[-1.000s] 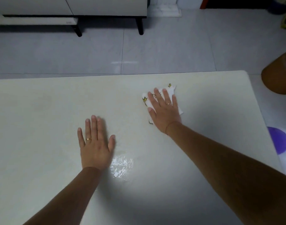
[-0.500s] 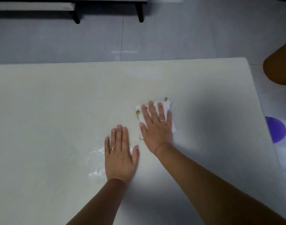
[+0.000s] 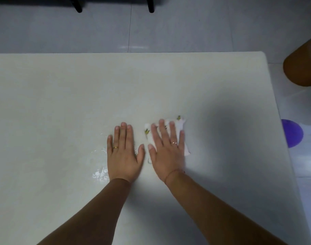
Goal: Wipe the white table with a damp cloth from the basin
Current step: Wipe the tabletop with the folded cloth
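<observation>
Hands flat on white counter (image 3: 62,103), centre frame.
We see right hand (image 3: 166,152) pressing the cloth (image 3: 180,124), left hand (image 3: 123,154) just beside it; both grips wide, fingers straight.

Bare forearms (image 3: 91,209); gold ring (image 3: 115,147) on left hand (image 3: 123,157); another on right hand (image 3: 166,154)

place: home room | tiled floor (image 3: 186,29) | white table (image 3: 62,103) | furniture legs (image 3: 150,6)
</observation>
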A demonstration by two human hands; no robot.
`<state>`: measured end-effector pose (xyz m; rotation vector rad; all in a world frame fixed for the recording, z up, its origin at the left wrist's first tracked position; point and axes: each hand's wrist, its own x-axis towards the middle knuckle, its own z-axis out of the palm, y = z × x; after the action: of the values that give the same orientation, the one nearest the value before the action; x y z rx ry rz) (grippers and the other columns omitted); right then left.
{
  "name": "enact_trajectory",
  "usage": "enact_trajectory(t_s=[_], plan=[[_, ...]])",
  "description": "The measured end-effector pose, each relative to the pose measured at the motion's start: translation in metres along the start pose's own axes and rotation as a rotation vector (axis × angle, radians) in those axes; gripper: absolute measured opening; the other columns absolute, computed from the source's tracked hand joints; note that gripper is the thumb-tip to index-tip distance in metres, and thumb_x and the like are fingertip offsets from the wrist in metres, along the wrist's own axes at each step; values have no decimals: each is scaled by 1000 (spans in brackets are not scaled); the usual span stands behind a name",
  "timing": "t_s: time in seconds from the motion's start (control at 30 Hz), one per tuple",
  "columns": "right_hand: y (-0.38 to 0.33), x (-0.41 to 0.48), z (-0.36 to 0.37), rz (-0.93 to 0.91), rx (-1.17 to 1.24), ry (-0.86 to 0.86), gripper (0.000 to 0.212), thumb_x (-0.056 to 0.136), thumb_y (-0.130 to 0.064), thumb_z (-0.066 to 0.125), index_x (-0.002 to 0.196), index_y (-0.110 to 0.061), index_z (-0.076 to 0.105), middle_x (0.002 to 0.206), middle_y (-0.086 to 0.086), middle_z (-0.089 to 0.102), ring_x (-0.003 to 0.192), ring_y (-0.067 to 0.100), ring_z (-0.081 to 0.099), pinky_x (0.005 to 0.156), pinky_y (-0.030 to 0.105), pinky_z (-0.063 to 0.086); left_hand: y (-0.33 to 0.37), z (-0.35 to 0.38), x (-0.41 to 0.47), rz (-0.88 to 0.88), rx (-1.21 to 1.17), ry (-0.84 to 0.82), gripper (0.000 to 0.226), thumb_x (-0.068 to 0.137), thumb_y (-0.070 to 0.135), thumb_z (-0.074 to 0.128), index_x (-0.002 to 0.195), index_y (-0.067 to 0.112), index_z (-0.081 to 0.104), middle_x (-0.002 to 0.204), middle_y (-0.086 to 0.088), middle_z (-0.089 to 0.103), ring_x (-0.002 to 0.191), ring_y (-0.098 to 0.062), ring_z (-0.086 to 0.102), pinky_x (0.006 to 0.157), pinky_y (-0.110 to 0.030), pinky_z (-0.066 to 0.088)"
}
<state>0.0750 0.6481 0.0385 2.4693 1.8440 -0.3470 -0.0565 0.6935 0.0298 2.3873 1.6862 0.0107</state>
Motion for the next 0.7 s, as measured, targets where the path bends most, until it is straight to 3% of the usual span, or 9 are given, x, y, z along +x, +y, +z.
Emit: enact_trajectory(t_s=[0.07, 0.13, 0.23, 0.33, 0.4, 0.47, 0.57, 0.63, 0.7], plan=[[19, -8, -3, -188, -3, 2, 59, 94, -45, 24, 150, -26, 18, 159, 0, 15, 146, 27, 11, 116, 53, 9, 0, 1, 0, 6, 5, 5, 69, 93, 46, 25, 152, 13, 15, 160, -6, 11, 148, -18, 2, 120, -39, 0], [53, -9, -5, -185, -67, 29, 58, 93, -45, 25, 149, -27, 22, 157, 0, 21, 145, 27, 18, 116, 51, 16, -1, 1, 0, 0, -1, 14, 69, 93, 46, 26, 152, 13, 16, 160, -6, 12, 148, -17, 1, 120, -39, -1], [100, -9, -10, 169, 32, 10, 58, 94, -44, 20, 150, -28, 16, 159, 1, 16, 146, 28, 10, 117, 50, 10, -1, 2, 0, 2, -1, 18, 68, 94, 46, 25, 152, 13, 14, 161, -5, 10, 148, -15, -2, 120, -38, -2], [74, -13, -5, 455, 98, 32, 59, 98, -42, 25, 151, -27, 4, 160, 4, 3, 146, 30, -2, 117, 51, 0, -1, 3, 0, 5, -7, 27, 68, 94, 46, 25, 152, 13, 14, 161, -6, 10, 148, -16, -1, 120, -38, -4], [32, -25, 0, 354, 47, 44, 60, 97, -42, 26, 151, -24, 6, 159, 5, 3, 146, 33, 1, 115, 54, 0, -1, 4, -1, 10, 0, 40, 68, 94, 46, 24, 152, 12, 14, 161, -6, 11, 148, -17, 1, 120, -38, -4], [0, -46, 5, 99, -2, 30, 59, 95, -42, 23, 150, -24, 14, 159, 3, 10, 146, 32, 8, 115, 56, 4, -1, 4, -1, 14, 7, 35, 68, 94, 47, 22, 152, 13, 12, 161, -6, 8, 148, -18, -1, 119, -37, -6], [20, -61, 4, -148, -60, 11, 58, 93, -42, 25, 149, -26, 23, 157, 1, 21, 144, 28, 19, 115, 53, 14, 0, 1, -2, 20, 20, 17, 69, 94, 48, 17, 153, 13, 7, 161, -5, 3, 148, -18, -5, 118, -37, -12], [54, -69, 2, -94, -110, 27, 58, 91, -41, 26, 147, -26, 27, 155, 2, 26, 142, 29, 24, 112, 54, 17, 1, -3, -5, 16, 26, 19, 69, 95, 48, 17, 152, 12, 6, 161, -6, 3, 148, -19, -5, 117, -37, -16], [85, -76, 1, 96, -32, 17, 59, 91, -41, 26, 148, -26, 26, 156, 4, 25, 143, 31, 21, 113, 53, 16, 2, -9, -17, 14, -1, 55, 68, 95, 46, 21, 152, 10, 8, 161, -8, 6, 148, -20, -2, 117, -37, -15]])
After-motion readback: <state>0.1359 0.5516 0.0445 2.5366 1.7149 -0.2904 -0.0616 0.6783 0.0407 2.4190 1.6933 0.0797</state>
